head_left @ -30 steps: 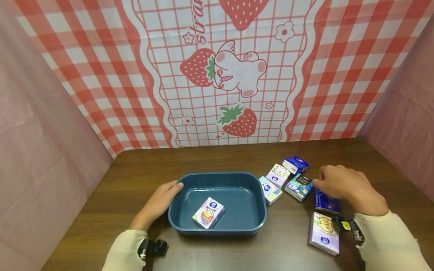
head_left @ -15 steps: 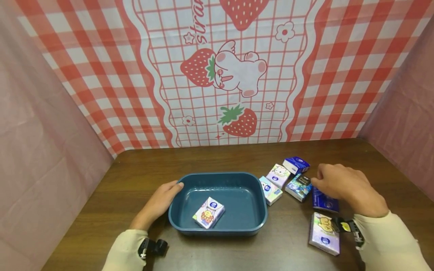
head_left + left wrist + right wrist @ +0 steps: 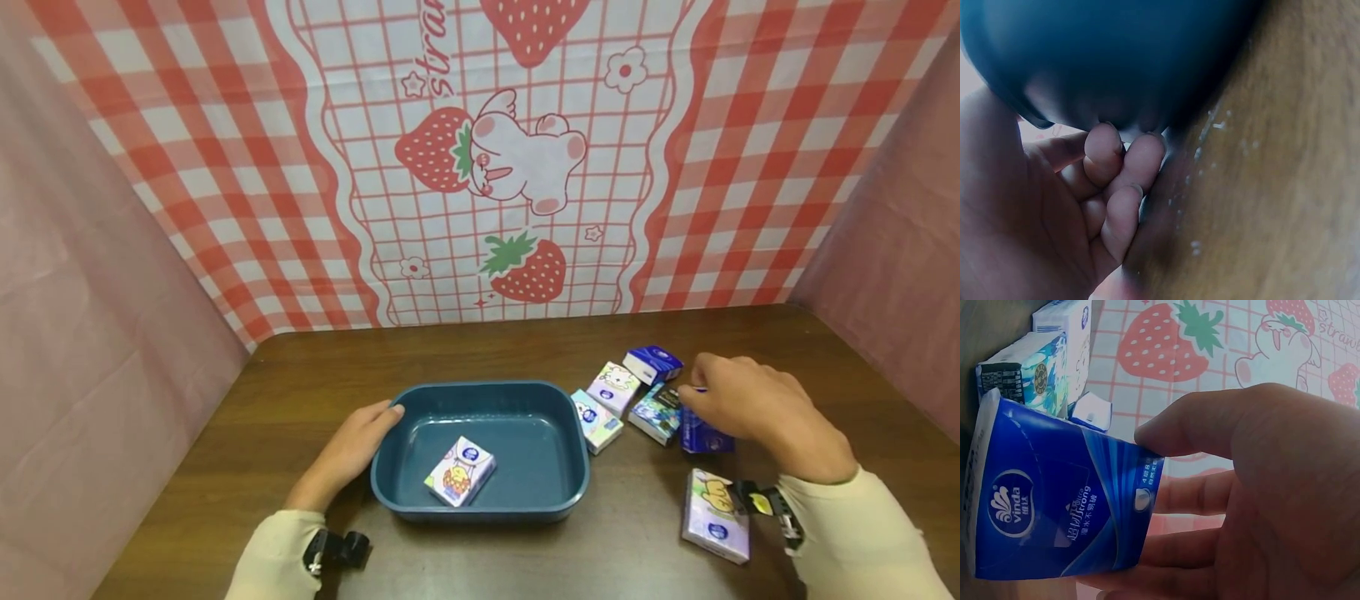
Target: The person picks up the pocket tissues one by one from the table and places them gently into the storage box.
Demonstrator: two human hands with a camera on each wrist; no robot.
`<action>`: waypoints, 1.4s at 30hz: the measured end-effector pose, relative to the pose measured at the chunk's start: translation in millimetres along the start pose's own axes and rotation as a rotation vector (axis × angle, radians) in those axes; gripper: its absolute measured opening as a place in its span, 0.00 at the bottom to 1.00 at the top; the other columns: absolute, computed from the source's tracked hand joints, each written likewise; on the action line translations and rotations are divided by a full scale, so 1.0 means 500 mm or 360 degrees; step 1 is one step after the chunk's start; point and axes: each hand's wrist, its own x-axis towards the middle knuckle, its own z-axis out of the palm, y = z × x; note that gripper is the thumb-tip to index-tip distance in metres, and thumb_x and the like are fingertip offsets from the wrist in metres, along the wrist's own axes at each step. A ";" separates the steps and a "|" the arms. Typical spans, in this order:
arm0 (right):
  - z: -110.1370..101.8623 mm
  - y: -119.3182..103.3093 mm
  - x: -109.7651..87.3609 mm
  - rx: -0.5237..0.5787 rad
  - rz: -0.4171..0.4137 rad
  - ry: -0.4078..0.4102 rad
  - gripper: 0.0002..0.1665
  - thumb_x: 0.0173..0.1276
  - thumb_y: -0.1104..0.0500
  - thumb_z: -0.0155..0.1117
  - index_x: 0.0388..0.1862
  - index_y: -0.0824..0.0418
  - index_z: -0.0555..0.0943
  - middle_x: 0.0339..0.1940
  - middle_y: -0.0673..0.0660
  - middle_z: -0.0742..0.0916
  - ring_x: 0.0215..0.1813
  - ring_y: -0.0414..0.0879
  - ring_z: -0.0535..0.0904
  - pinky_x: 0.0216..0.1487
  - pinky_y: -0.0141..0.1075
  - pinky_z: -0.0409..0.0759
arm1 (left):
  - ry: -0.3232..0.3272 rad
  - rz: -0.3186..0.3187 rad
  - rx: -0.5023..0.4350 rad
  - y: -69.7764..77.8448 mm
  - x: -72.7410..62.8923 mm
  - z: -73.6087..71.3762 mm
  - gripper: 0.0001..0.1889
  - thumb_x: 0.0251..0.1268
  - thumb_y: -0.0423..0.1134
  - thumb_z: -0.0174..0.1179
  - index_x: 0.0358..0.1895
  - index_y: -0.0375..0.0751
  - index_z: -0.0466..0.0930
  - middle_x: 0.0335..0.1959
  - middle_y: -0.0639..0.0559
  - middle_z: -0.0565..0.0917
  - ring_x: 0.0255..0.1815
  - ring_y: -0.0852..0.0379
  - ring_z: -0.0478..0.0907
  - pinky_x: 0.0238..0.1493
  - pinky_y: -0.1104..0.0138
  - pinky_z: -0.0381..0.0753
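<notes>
A dark blue Vinda tissue pack (image 3: 1054, 500) fills much of the right wrist view. My right hand (image 3: 757, 408) grips its edge between thumb (image 3: 1179, 425) and fingers; in the head view the hand covers part of the pack. My left hand (image 3: 348, 450) holds the left end of a teal rectangular tray (image 3: 536, 458), thumb over the rim. In the left wrist view its curled fingers (image 3: 1141, 159) touch the outer wall of the tray. A pastel tissue pack with a cartoon print (image 3: 459, 472) lies inside the tray, left of its middle.
Right of the tray lie two pale cartoon packs, a lower one (image 3: 597, 421) and an upper one (image 3: 615, 387), a blue pack (image 3: 653, 364) and a blue-green pack (image 3: 655, 414). A lilac pack (image 3: 716, 517) lies near my right wrist. A checked cloth (image 3: 480, 208) hangs behind.
My right hand has shifted slightly left and away from me, and the dark blue tissue pack has moved with it, nearer the blue-green pack. The left hand and tray look unchanged.
</notes>
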 end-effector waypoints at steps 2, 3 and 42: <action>-0.001 -0.003 0.000 -0.0004 0.0006 -0.0009 0.20 0.69 0.43 0.59 0.43 0.60 0.77 0.28 0.53 0.78 0.30 0.49 0.73 0.29 0.48 0.71 | 0.0003 -0.0002 0.0001 -0.001 -0.001 -0.001 0.20 0.81 0.49 0.46 0.51 0.38 0.82 0.37 0.50 0.83 0.40 0.55 0.78 0.47 0.59 0.77; -0.001 -0.005 0.001 -0.0009 0.0009 -0.0009 0.21 0.69 0.43 0.59 0.44 0.60 0.77 0.28 0.53 0.78 0.30 0.49 0.73 0.29 0.48 0.71 | 0.0003 -0.0004 -0.0003 -0.002 -0.001 -0.001 0.20 0.81 0.49 0.46 0.52 0.38 0.82 0.38 0.50 0.83 0.40 0.55 0.78 0.48 0.59 0.77; -0.004 -0.034 0.001 0.0045 -0.0113 0.0114 0.34 0.69 0.37 0.63 0.56 0.65 0.78 0.40 0.59 0.86 0.39 0.55 0.81 0.36 0.63 0.77 | -0.0017 -0.0021 -0.0038 0.002 -0.003 -0.001 0.21 0.81 0.49 0.46 0.54 0.37 0.81 0.39 0.49 0.83 0.40 0.54 0.79 0.48 0.59 0.79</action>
